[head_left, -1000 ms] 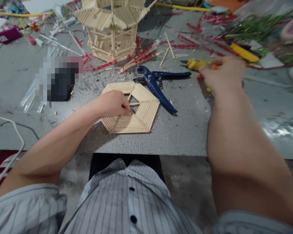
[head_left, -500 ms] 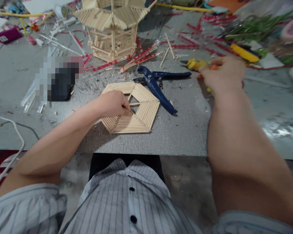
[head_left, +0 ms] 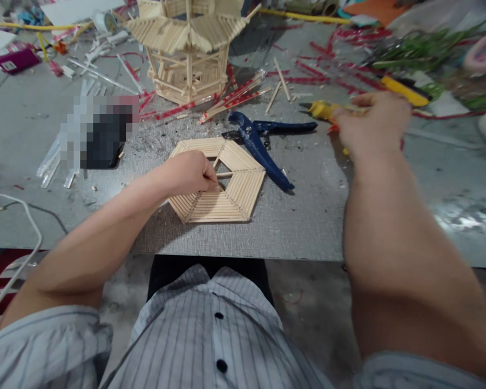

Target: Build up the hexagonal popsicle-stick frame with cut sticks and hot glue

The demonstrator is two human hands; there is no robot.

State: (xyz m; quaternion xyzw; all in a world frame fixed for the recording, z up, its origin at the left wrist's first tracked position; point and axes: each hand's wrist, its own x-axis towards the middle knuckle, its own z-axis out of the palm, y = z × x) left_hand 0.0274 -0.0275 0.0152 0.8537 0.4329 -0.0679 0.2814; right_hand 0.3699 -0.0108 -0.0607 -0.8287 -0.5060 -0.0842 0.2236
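Note:
My left hand [head_left: 194,172] is closed in a pinch over the central opening of a hexagonal panel of thin wooden sticks [head_left: 210,208]. Whatever lies between its fingertips is hidden. The panel rests flat on the table, with spokes crossing its middle. Out to the right, my right hand [head_left: 378,124] is closed around a yellow glue gun [head_left: 322,109], whose dark nozzle points left. Much of the gun is covered by the hand. A blue-handled cutter [head_left: 263,148] lies spread between the two hands, against the panel's right side.
A stick-built pavilion [head_left: 188,59] stands behind the panel. Red-and-clear wrappers [head_left: 238,97] and loose sticks [head_left: 281,81] litter the table [head_left: 308,216]. To the left are a dark phone [head_left: 101,143], clear glue sticks [head_left: 54,154] and a white cable [head_left: 28,216]. A yellow-handled tool [head_left: 407,91] lies at right.
My right hand has shifted very slightly about the glue gun. The left hand and the panel keep their places; the view has tilted a little.

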